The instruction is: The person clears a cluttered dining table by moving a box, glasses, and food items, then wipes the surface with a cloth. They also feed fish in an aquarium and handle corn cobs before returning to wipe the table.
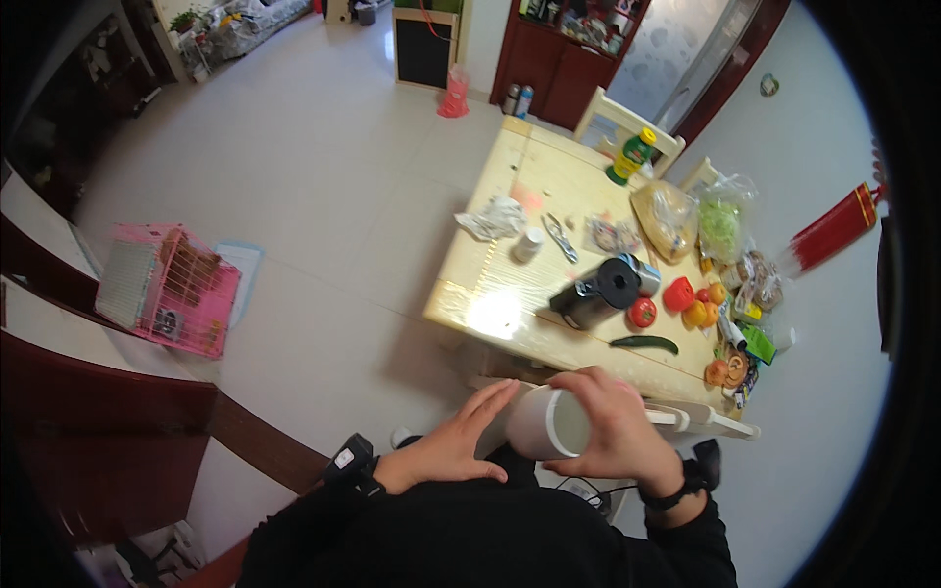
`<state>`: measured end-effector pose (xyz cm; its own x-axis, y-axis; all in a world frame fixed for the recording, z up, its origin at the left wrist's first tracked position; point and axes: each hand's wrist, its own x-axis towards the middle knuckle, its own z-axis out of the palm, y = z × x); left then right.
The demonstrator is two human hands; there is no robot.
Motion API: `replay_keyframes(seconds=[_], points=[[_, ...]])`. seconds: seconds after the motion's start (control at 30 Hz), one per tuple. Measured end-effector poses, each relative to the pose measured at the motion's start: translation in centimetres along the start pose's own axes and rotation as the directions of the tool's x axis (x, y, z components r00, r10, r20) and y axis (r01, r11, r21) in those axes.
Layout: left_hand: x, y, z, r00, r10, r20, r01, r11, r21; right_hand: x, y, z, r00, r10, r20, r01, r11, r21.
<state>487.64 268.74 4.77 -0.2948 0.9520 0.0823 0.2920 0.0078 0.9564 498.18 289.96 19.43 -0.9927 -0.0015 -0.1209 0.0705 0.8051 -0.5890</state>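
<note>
A white cylindrical container (528, 425), seemingly a cup, is tilted in front of my body, just off the table's near edge. My right hand (619, 428) grips it around its rim from the right, thumb low and fingers over the top. To its left, my left hand (447, 450) has its fingers apart and the palm turned towards the container; nothing is held in it. Beyond the hands, a dark green cucumber (645, 343) lies near the table edge, with a tomato (642, 312) and a black kettle-like jug (599, 292) behind it.
On the table (470, 283) are a white bottle (528, 244), metal tongs or pliers (562, 239), crumpled paper (494, 217), fruit (698, 312), filled plastic bags (665, 220) and a green-yellow bottle (631, 156). A chair (665, 417) stands close right. A pink pet cage (180, 294) is on the floor.
</note>
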Motion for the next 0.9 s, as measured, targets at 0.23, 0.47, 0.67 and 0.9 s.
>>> replay_keyframes(seconds=[0.23,0.47,0.67,0.9], points=[[-7.2,-1.2,-10.7,0.847,-0.307,-0.433,0.207,0.942,-0.263,14.6,-10.3,8.1,0.977,-0.193,0.093,0.186,0.979,0.083],[-8.9,-6.3,-24.7,0.748,-0.131,-0.651,-0.007,0.979,-0.205,30.2,-12.5,12.5,0.887,-0.423,-0.182,0.460,0.790,0.405],[-3.5,-7.6,-40.8,0.762,-0.156,-0.629,0.025,0.977,-0.212,47.3,-11.3,12.9,0.895,-0.435,-0.098,0.368,0.598,0.712],[7.6,-13.3,-58.8,0.812,-0.209,-0.544,0.115,0.973,-0.202,66.7,-10.4,7.0,0.925,-0.289,-0.248,0.380,0.646,0.662]])
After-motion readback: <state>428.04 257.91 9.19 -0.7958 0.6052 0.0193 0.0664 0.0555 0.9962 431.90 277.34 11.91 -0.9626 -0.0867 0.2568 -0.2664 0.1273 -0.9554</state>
